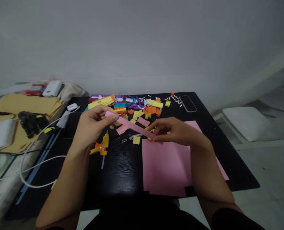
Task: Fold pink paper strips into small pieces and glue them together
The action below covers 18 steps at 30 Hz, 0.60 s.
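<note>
A narrow pink paper strip [134, 126] is stretched at a slant between my hands, above the black table [125, 179]. My left hand [96, 121] pinches its upper left end between thumb and fingers. At the lower right end, my right hand [170, 129] has thumb and fingers closed on the strip. Large pink paper sheets [166, 166] lie beneath my right hand and forearm. Below my left hand rests a yellow glue gun [104, 145] with a small red light on. Scissors [139, 135] lie partly hidden behind the strip.
Small yellow, orange and purple paper scraps [151, 110] cover the table's back, beside stacked yellow strips [102, 102]. A phone [188, 103] lies at the back right. On the left are a white cable [24, 159], brown envelopes [34, 105] and a black tool [28, 123]. A white stool [247, 123] stands right.
</note>
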Each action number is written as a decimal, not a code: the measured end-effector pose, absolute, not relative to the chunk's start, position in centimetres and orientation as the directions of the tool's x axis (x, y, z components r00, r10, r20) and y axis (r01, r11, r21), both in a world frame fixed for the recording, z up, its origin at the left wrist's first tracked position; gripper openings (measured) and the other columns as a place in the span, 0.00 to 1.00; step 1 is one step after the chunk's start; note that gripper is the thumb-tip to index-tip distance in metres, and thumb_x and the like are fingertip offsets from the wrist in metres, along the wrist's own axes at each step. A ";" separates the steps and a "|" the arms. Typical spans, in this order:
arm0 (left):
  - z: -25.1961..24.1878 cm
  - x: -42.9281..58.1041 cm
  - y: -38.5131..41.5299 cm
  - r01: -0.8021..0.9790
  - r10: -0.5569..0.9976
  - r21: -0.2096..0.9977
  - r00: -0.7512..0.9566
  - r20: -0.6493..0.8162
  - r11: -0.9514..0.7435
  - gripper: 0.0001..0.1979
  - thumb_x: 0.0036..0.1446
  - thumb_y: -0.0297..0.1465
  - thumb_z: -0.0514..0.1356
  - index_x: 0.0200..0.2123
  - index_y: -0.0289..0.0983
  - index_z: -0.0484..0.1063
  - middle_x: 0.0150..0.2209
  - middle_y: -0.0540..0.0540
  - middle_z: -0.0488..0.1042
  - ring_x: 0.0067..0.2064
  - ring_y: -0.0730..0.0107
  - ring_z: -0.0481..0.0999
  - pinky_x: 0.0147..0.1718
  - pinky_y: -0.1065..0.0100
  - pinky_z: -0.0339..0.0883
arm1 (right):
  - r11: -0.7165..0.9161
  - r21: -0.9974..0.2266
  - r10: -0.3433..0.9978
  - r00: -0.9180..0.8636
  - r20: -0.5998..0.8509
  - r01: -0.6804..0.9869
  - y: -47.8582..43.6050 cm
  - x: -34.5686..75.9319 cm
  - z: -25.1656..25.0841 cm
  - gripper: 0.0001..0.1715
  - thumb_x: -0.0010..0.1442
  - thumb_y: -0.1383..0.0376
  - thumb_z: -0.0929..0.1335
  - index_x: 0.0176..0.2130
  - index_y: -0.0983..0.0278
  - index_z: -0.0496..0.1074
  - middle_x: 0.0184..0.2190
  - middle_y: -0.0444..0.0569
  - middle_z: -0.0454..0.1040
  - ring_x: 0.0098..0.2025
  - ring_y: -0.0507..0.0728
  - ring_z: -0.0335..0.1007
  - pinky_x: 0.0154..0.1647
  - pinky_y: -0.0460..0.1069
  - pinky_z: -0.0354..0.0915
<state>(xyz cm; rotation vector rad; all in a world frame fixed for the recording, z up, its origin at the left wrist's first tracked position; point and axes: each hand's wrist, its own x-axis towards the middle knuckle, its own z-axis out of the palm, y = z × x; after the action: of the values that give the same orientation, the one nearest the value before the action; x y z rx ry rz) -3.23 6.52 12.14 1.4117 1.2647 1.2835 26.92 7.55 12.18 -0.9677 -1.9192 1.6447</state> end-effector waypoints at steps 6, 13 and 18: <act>12.0 -0.9 5.6 0.180 0.975 0.977 0.212 0.071 -0.111 0.11 0.52 0.37 0.76 0.35 0.38 0.84 0.29 0.47 0.82 0.28 0.70 0.78 0.28 0.70 0.74 | 0.114 -0.986 0.792 -0.611 0.018 0.119 6.3 22.5 10.3 0.17 0.69 0.52 0.73 0.47 0.62 0.83 0.40 0.49 0.86 0.39 0.54 0.83 0.40 0.48 0.78; 11.7 -0.1 5.1 0.120 0.985 0.980 0.084 0.149 -0.158 0.13 0.53 0.39 0.76 0.38 0.38 0.85 0.32 0.47 0.85 0.31 0.69 0.82 0.34 0.69 0.77 | -0.042 -0.996 0.842 -0.539 0.006 -0.078 5.7 20.7 9.5 0.19 0.66 0.49 0.75 0.41 0.63 0.83 0.35 0.48 0.86 0.30 0.51 0.82 0.33 0.46 0.79; 11.6 -0.1 5.1 0.118 0.990 0.984 0.061 0.125 -0.132 0.11 0.55 0.39 0.75 0.34 0.38 0.84 0.28 0.48 0.83 0.28 0.71 0.80 0.29 0.71 0.75 | -0.056 -0.996 0.860 -0.511 -0.012 -0.071 5.6 20.8 9.8 0.20 0.66 0.49 0.75 0.41 0.63 0.83 0.35 0.48 0.86 0.30 0.51 0.82 0.33 0.46 0.78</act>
<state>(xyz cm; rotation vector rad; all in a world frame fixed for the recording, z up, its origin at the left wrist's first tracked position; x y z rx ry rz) -0.13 5.10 11.62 1.4199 1.1944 1.2032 20.77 5.60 9.82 -0.8690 -1.5046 1.6576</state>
